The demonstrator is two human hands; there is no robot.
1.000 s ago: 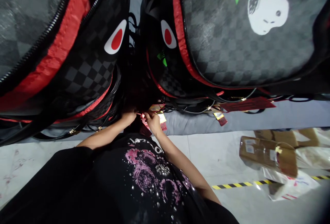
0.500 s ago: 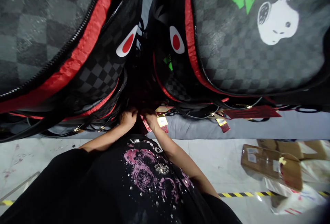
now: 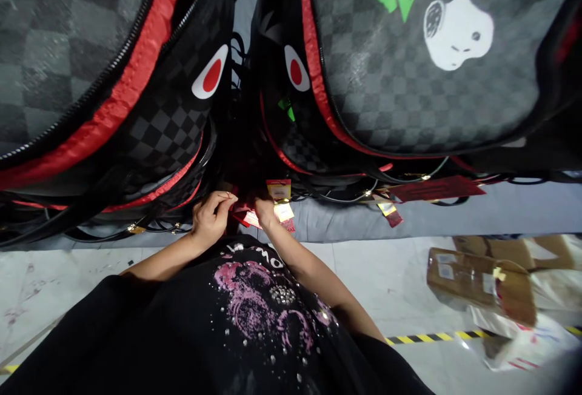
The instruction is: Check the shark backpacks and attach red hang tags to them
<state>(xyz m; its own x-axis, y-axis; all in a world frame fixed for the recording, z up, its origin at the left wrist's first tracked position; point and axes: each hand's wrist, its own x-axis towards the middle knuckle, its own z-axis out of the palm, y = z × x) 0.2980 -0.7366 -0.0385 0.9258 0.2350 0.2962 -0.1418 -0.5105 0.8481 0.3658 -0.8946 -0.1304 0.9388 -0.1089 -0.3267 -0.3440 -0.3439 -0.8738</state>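
Note:
My left hand [image 3: 211, 219] is closed in a pinch, thumb against forefinger, close to my body; what lies between the fingertips is too small to make out. Just right of it, my right hand [image 3: 265, 211] is curled among red and yellow hang tags [image 3: 279, 189], its fingertips lost in shadow. Both hands are below the dark gap between two bags. On the left is a black-and-grey checkered bag [image 3: 163, 134] with red trim and a printed eye. Its neighbour on the right, a similar checkered bag [image 3: 373, 98], carries a white cartoon dog's head and green shapes.
Both bags rest on a grey-covered surface [image 3: 345, 222]. A red tag [image 3: 436, 189] hangs beneath the right bag. On the tiled floor at right lie a brown carton [image 3: 461, 277] and a white plastic bag [image 3: 531, 343], near yellow-black tape [image 3: 422, 338].
My left hand has drawn back left and towards me, away from my right hand, its pinch now plainly seen. The view has shifted slightly, and more of the tags shows.

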